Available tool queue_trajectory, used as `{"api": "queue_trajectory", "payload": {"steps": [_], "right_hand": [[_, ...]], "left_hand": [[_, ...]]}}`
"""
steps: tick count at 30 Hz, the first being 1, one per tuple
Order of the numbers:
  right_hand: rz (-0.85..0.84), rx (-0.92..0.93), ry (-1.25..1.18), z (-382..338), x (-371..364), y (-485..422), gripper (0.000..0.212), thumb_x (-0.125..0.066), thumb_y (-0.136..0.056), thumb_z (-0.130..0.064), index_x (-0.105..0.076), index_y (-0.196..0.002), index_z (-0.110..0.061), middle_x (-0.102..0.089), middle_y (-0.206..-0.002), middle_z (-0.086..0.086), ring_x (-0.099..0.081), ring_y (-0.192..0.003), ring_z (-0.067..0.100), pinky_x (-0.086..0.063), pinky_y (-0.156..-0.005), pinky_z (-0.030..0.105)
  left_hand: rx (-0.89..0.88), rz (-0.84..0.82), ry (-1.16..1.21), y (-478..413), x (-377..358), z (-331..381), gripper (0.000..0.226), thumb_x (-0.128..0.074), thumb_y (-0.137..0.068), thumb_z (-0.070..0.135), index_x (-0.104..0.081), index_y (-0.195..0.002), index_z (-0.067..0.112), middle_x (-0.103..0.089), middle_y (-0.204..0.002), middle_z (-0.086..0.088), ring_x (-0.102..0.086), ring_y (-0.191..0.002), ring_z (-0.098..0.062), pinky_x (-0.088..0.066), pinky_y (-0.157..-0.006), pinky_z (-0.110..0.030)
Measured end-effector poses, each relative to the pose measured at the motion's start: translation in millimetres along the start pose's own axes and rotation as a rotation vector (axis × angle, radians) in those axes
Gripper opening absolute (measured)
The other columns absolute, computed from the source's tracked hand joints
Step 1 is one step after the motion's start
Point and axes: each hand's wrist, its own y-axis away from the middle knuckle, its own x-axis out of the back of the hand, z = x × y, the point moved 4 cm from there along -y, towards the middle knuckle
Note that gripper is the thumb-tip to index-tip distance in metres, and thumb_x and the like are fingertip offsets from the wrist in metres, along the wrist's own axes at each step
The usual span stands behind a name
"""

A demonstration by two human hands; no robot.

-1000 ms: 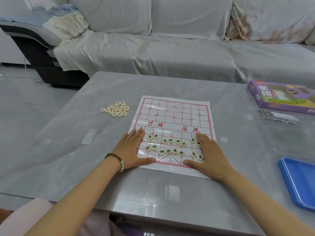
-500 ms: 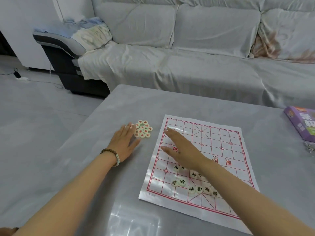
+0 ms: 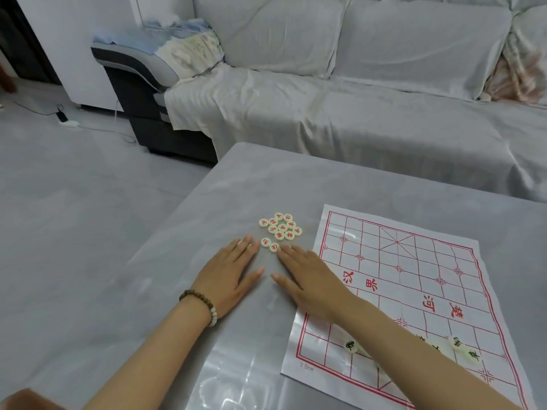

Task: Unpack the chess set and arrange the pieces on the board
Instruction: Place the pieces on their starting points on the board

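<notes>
Head view:
- Paper board (image 3: 414,276) lies flat on the grey table (image 3: 266,179), right half of frame, its far-right edge cut off.
- Red-marked pieces (image 3: 281,227) sit in a tight cluster on the bare table just left of the board's upper left corner, frame centre. Two of them sit slightly apart at the cluster's lower edge.
- Dark-marked pieces (image 3: 470,355) are on the board's lower rows, lower right, partly hidden by the right forearm.
- Left hand (image 3: 228,276): palm down on the table just below the cluster, fingers straight and released, holding nothing. Beaded bracelet (image 3: 204,306) on the wrist.
- Right hand (image 3: 307,276): palm down beside it, fingers straight, nothing held. Index tip is at the lowest red piece; can't tell if it touches.
- Covered sofa (image 3: 355,99) fills the top of the frame.
</notes>
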Motion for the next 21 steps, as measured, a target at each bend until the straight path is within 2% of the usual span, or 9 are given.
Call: {"api": "queue_trajectory", "payload": {"steps": [2,3,5,7,11,17,21], "right_hand": [[0.04,0.031,-0.009,-4,7,2,0.057,-0.037,-0.098,-0.044,-0.025,-0.148,-0.019,-0.022,-0.155,-0.004,-0.017,-0.143,0.012,-0.008,-0.113,0.023],[0.085,0.033,-0.028,-3,10,1,0.054,-0.042,-0.096,-0.041,-0.031,-0.145,-0.021,-0.028,-0.153,-0.005,-0.023,-0.14,0.011,-0.011,-0.111,0.019],[0.175,-0.019,-0.092,3,17,-5,0.049,-0.049,-0.094,-0.038,-0.041,-0.14,-0.023,-0.037,-0.148,-0.007,-0.031,-0.136,0.01,-0.018,-0.108,0.018],[0.213,-0.074,-0.143,7,19,-10,0.043,-0.052,-0.093,-0.035,-0.049,-0.134,-0.022,-0.048,-0.139,-0.006,-0.04,-0.128,0.012,-0.028,-0.102,0.02],[0.195,-0.037,-0.135,-2,10,-11,0.035,-0.058,-0.09,-0.031,-0.058,-0.125,-0.022,-0.057,-0.123,-0.005,-0.048,-0.112,0.011,-0.037,-0.09,0.02],[0.198,0.0,-0.193,-10,10,-16,0.027,-0.061,-0.089,-0.029,-0.066,-0.114,-0.02,-0.06,-0.105,-0.001,-0.05,-0.088,0.008,-0.044,-0.08,0.023],[0.167,0.031,-0.184,-11,10,-20,0.028,-0.06,-0.089,-0.032,-0.065,-0.115,-0.021,-0.059,-0.104,-0.002,-0.044,-0.085,0.004,-0.037,-0.075,0.018]], "left_hand": [[-0.021,0.041,0.017,11,2,1,0.099,0.008,-0.07,0.08,-0.025,-0.145,0.025,-0.022,-0.153,0.008,-0.02,-0.14,-0.012,-0.015,-0.111,-0.023],[-0.037,0.073,0.038,14,5,1,0.09,-0.005,-0.076,0.078,-0.035,-0.142,0.024,-0.033,-0.148,0.007,-0.03,-0.135,-0.013,-0.023,-0.108,-0.023],[-0.04,0.122,0.095,14,11,-2,0.06,-0.035,-0.087,0.06,-0.049,-0.132,0.025,-0.049,-0.134,0.007,-0.041,-0.122,-0.012,-0.034,-0.099,-0.022],[-0.031,0.117,0.169,11,17,-3,0.035,-0.055,-0.089,0.04,-0.059,-0.121,0.025,-0.054,-0.119,0.01,-0.046,-0.107,-0.009,-0.041,-0.091,-0.023],[0.008,0.056,0.289,5,21,-4,0.023,-0.063,-0.086,0.03,-0.066,-0.108,0.027,-0.052,-0.098,0.014,-0.05,-0.084,-0.003,-0.044,-0.079,-0.018],[0.039,0.081,0.402,16,23,-7,0.017,-0.068,-0.082,0.028,-0.071,-0.1,0.027,-0.06,-0.093,0.011,-0.056,-0.08,-0.002,-0.043,-0.072,-0.011],[0.066,0.086,0.409,17,26,-7,0.017,-0.068,-0.083,0.028,-0.071,-0.099,0.026,-0.061,-0.091,0.01,-0.056,-0.079,-0.003,-0.041,-0.069,-0.008]]}}
